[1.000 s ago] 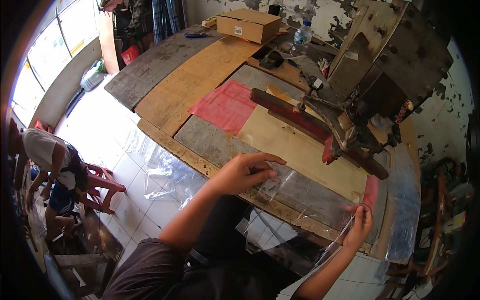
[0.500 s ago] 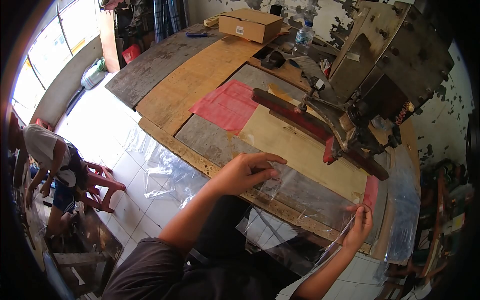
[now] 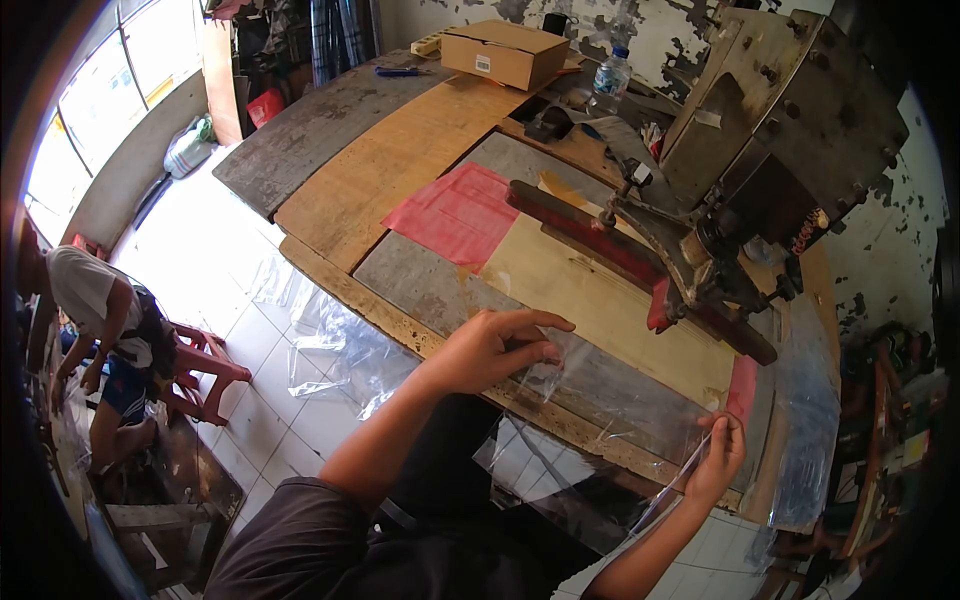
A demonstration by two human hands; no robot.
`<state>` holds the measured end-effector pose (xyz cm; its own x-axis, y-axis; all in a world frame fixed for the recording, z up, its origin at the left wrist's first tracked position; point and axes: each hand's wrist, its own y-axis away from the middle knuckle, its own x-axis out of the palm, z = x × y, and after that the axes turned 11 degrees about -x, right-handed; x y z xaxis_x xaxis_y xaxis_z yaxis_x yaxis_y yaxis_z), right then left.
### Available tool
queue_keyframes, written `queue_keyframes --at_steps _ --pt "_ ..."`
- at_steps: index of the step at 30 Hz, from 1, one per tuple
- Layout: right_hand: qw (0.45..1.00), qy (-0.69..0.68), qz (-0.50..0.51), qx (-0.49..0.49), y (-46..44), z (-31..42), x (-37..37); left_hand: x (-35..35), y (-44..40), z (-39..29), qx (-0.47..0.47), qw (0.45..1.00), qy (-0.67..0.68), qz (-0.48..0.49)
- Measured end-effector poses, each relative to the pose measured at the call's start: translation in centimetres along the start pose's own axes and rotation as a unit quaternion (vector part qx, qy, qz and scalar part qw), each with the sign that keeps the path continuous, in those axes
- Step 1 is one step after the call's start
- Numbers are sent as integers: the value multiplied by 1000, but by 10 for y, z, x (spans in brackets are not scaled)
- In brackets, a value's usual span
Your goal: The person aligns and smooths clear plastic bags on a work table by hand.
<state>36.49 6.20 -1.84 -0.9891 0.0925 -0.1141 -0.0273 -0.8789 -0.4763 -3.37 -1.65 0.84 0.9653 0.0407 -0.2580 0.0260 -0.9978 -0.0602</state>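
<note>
A clear plastic sheet (image 3: 630,400) lies across the near edge of the worktable and hangs below it. My right hand (image 3: 718,455) pinches its right edge between thumb and fingers. At the sheet's left end is my left hand (image 3: 490,350), index finger and thumb extended with a gap between them, the other fingers curled; the sheet's corner lies close by its thumb. Beyond the hands, a cream strip (image 3: 600,310) with a red sheet (image 3: 453,217) at its left end lies under the long bar (image 3: 600,240) of a machine.
The machine's metal head (image 3: 790,90) stands at the back right. A cardboard box (image 3: 505,55) and a water bottle (image 3: 610,80) are at the back. Plastic wrap (image 3: 335,350) hangs off the table's left side; more (image 3: 808,430) lies right. Another person (image 3: 95,310) is at far left.
Both hands keep nearly the same pose and place. The view has shifted slightly, and the other person's legs at far left have moved a little.
</note>
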Motion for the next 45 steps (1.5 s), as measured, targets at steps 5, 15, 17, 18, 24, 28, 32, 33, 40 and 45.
queue_keyframes --at_steps 5,15,17,18,24,28,32,33,40,45 --pt "1000 7 3 -4 0 0 0 0 0 0 0 1000 3 2" --pt "1000 7 -10 -7 1 4 5 0 1 -1 -8 1000 -12 -1" --pt "1000 12 -8 2 2 4 5 0 1 -2 -11 1000 -10 0" --pt "1000 12 -8 2 2 3 4 0 1 -1 -11 1000 -10 0" --pt "999 48 15 -13 2 3 2 1 0 0 -2 1000 -20 -6" --pt "998 53 23 -27 3 1 1 1 -1 1 -2 1000 -28 -10" --pt "997 58 34 -28 3 3 1 2 -1 1 0 1000 -28 -13" --pt "997 58 34 -28 3 4 3 2 -1 2 -1 1000 -28 -13" --pt "996 76 42 -34 2 6 3 2 -1 3 1 1000 -25 -13" --pt "995 77 40 -39 2 7 4 2 -1 3 -3 999 -32 -9"
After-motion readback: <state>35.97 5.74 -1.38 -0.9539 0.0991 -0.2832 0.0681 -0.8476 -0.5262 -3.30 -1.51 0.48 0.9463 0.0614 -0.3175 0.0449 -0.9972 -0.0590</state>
